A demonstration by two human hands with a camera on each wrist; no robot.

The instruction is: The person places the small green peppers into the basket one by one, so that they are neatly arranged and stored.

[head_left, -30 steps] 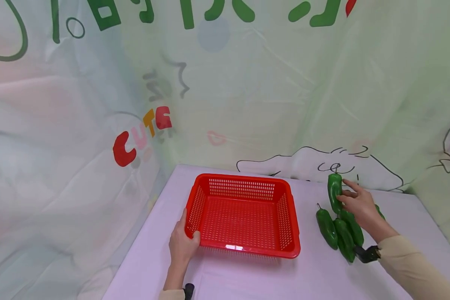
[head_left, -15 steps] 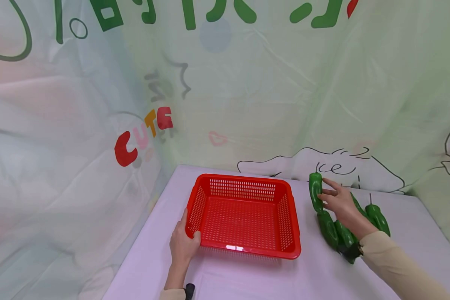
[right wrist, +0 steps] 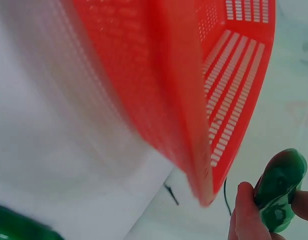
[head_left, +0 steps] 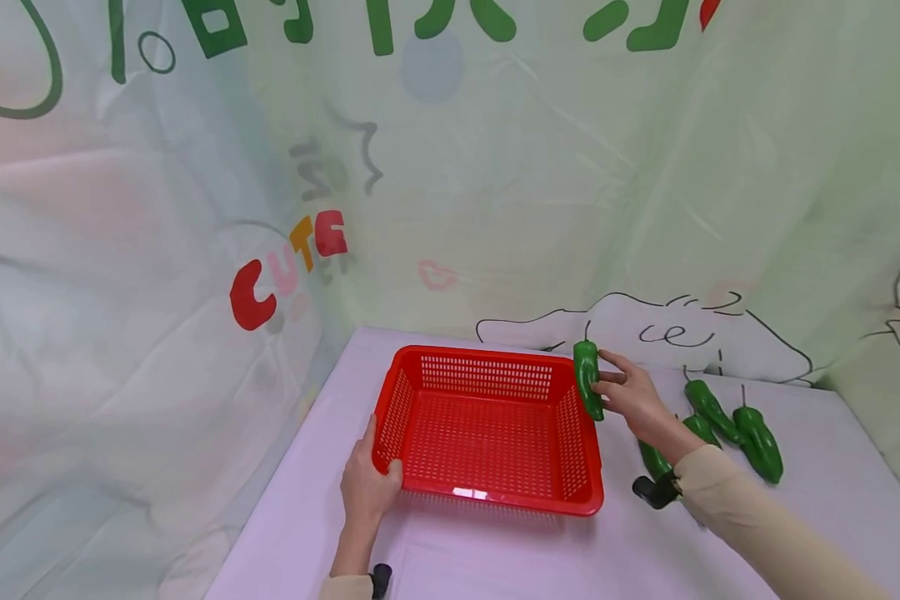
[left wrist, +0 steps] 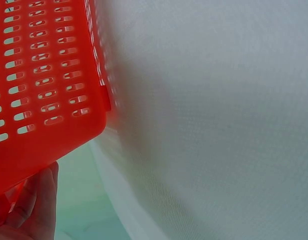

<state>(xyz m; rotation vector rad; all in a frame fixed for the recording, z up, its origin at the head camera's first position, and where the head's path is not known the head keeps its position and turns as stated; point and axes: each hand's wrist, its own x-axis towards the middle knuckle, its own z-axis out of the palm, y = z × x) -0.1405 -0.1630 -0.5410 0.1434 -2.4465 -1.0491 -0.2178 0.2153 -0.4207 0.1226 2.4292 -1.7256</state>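
A red plastic basket (head_left: 487,504) with slotted walls stands on the table, its floor bare in the head view. My left hand (head_left: 369,483) grips its left rim near the front corner; in the left wrist view the fingers (left wrist: 42,200) curl at the basket's edge. My right hand (head_left: 633,400) pinches a green pepper (head_left: 587,375), stem up, which overlaps the basket's right rim in the head view. The right wrist view shows that pepper (right wrist: 279,192) between thumb and fingers, beside the basket wall (right wrist: 179,90).
Right of the basket, several more green peppers lie on the pale tablecloth (head_left: 510,558), one of them (head_left: 757,446) farthest right. My right forearm partly covers the nearer ones. A printed fabric curtain (head_left: 495,208) closes off the back and sides of the table.
My right hand has carried the pepper leftward, from above the pile to the basket's right rim. Peppers behind the arm have come into view. The left hand and basket have stayed put.
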